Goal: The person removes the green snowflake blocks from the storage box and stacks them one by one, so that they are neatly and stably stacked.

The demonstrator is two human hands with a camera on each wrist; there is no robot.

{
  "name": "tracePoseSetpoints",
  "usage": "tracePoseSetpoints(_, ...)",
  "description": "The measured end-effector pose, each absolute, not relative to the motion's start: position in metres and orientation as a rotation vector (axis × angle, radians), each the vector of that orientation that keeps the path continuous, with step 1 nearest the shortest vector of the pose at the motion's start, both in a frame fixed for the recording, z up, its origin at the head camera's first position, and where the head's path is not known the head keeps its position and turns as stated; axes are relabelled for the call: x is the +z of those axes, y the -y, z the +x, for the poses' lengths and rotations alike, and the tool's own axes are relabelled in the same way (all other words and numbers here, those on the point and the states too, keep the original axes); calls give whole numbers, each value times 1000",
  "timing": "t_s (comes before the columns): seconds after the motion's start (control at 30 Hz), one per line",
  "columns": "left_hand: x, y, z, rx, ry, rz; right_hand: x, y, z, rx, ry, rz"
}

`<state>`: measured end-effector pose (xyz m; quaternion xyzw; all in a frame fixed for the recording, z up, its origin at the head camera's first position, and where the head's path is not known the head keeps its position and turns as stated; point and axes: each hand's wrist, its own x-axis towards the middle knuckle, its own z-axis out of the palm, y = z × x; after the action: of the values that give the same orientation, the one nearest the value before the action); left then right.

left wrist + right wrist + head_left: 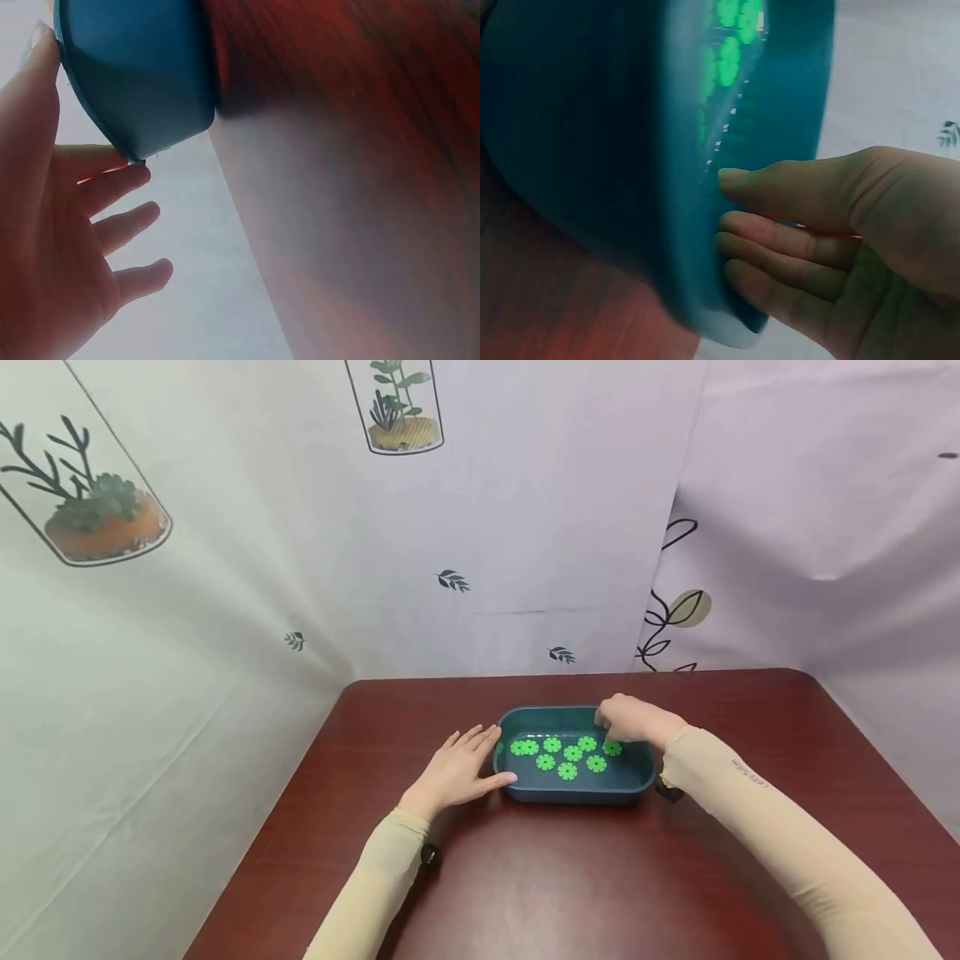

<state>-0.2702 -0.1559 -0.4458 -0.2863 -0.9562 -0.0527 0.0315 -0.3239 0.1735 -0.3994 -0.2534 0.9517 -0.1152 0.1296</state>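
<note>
A dark teal plastic basin (577,796) stands on the table, with several bright green notched discs (573,752) spread over its floor. At its left end is my left hand (456,770), fingers spread and straight. Its thumb lies at the near rim and its fingertips touch the left end, as the left wrist view also shows at the basin's wall (142,82). My right hand (636,720) reaches over the far right rim, fingertips pointing down inside. In the right wrist view the thumb and bent fingers (780,255) hang apart by the inner wall, with no disc visible between them.
The dark red wooden table (570,877) extends around the basin. Behind and beside it hangs a pale cloth (525,527) printed with plants and leaves. Both forearms wear cream sleeves, and a small black device (429,855) sits at the left wrist.
</note>
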Motion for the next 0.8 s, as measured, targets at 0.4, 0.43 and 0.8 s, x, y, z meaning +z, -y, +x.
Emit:
tracePoseSetpoints(0.4,-450,157,-268,-166,2955,-898,-417,-171,-322,-302,-2707,-675)
tracePoseSetpoints(0.43,-450,157,-268,-166,2954,-902,-418,-170,-322,-295,-2704,-665)
tracePoseSetpoints(0.8,-447,158,-270,-170,2942,-924,-415,-165,-320,-187,-2711,-698)
